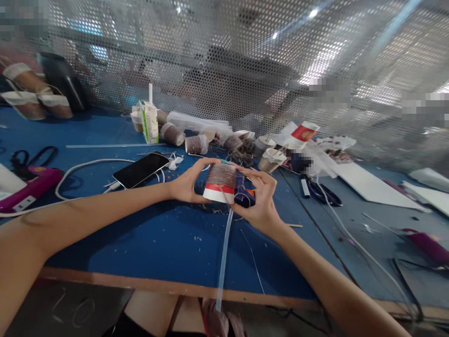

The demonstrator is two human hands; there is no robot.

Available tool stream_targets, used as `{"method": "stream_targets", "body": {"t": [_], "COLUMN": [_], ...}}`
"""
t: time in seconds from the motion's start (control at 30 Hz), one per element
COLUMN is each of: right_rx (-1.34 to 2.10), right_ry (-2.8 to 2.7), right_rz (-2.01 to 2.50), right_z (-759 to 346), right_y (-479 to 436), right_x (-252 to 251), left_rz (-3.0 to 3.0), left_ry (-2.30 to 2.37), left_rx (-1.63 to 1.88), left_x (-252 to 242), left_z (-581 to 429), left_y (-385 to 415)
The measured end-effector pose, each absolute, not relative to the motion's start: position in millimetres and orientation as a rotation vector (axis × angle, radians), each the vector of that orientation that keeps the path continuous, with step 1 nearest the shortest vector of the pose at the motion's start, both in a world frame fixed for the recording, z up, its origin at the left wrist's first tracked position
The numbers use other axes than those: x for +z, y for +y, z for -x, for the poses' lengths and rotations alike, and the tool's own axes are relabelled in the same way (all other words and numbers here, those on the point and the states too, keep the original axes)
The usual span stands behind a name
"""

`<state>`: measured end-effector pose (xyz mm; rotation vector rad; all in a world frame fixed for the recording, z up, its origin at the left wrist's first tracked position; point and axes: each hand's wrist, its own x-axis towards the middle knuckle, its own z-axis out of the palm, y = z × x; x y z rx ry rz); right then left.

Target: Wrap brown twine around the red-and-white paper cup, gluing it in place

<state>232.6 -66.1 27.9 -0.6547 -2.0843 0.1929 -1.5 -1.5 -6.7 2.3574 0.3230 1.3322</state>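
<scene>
A paper cup (220,180) wound with grey-brown twine sits between my two hands above the blue table. Its bare red-and-white band faces down towards me. My left hand (191,183) grips the cup's left side, thumb below and fingers above. My right hand (261,194) is closed around a dark blue glue gun (244,189) with an orange part, pressed close to the cup's right side. The cup hides much of the gun. From below the cup, a long translucent glue stick (224,262) runs down over the table edge. A loose thread (254,262) lies right of it.
Several twine-wound cups (197,144) and tangled twine (243,152) lie behind my hands. A phone (142,169) with a white cable and a purple power strip (33,187) are left. A drink carton (149,121) stands farther back. White boards (379,187) lie right; perforated metal mesh (217,61) rises behind.
</scene>
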Motion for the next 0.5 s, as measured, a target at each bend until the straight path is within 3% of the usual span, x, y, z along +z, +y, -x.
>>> {"method": "stream_targets", "body": {"t": [0.23, 0.5], "right_rx": [0.334, 0.484], "right_ry": [-2.014, -1.887], "right_rz": [0.774, 0.613], "right_z": [-234.0, -237.6], "right_y": [-69.8, -77.7], "right_x": [30.6, 33.6], "left_rz": [-2.161, -2.099], "left_ry": [0.386, 0.459], "left_rx": [1.364, 1.412], "left_x": [-7.0, -10.1], "left_z": [-2.2, -2.4], "left_y": [-1.3, 3.7]}}
